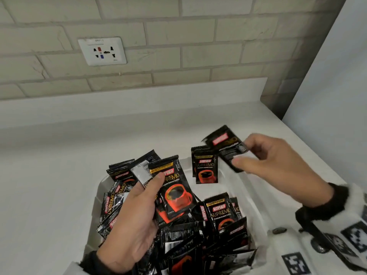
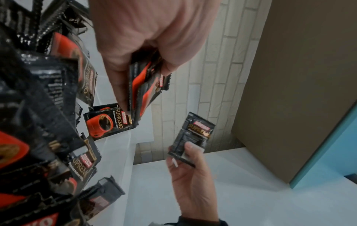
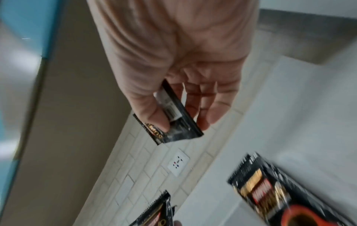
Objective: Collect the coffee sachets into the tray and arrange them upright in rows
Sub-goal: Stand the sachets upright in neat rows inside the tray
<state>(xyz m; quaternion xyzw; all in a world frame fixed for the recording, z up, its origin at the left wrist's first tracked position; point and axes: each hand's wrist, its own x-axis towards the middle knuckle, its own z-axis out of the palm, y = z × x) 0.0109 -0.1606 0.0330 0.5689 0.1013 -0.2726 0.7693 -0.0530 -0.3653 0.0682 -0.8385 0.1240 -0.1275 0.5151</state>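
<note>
Above the tray, the left hand clamps a sachet stack as ready supply; the right hand pinches one sachet in its grip, likely bound for the upright row.

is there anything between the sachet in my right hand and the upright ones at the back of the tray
Nothing visible. The right hand holds its sachet in the air just right of the upright sachets, with only open space between them.

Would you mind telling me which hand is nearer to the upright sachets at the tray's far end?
Right. The right hand, pinching one sachet, hovers just right of the upright sachets. The left hand grips a bundle over the loose pile, nearer the person.
</note>
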